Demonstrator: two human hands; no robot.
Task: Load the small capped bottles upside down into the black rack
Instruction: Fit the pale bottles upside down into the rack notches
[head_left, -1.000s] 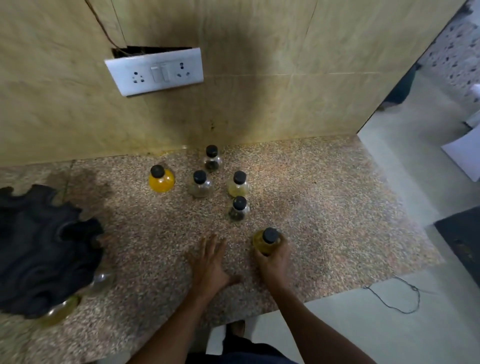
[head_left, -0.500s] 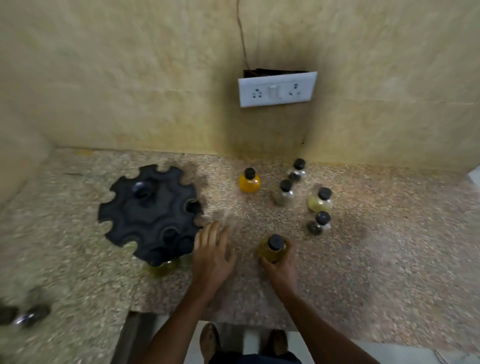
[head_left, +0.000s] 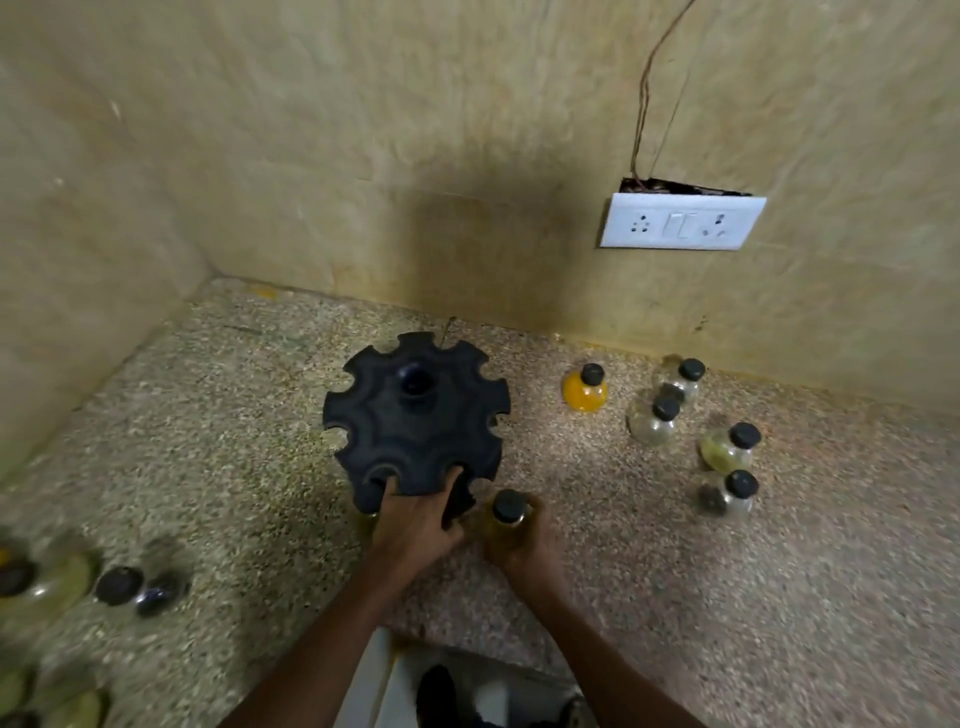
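The left hand (head_left: 415, 519), which lay flat on the worktop (head_left: 649, 571) half a second ago, has now gone up onto the rack (head_left: 415, 421) and grips its near edge, fingers (head_left: 390, 486) hooked into the notches there. The view has swung left too, so the rack now sits in the middle rather than off to the left. The right hand (head_left: 524, 540) is closed round a yellowish bottle (head_left: 506, 514), as before, holding it upright with its black cap on top, just right of the left hand and close to the rack's near edge. The rack is a black, round piece with scalloped notches all round its rim, standing on the speckled worktop not far from the back wall. To its right stand five more capped bottles, all upright: an orange bottle (head_left: 585, 389) nearest the rack, then a clear bottle (head_left: 655, 423) and another (head_left: 680, 382) behind it by the wall, and further right a pale yellow bottle (head_left: 730, 447) with a dark bottle (head_left: 727, 493) just nearer. Far left, at the near edge, lie a few blurred bottles (head_left: 119, 587); I cannot tell how they lie. A white socket plate (head_left: 680, 222) is fixed to the wall above the bottles on the right.
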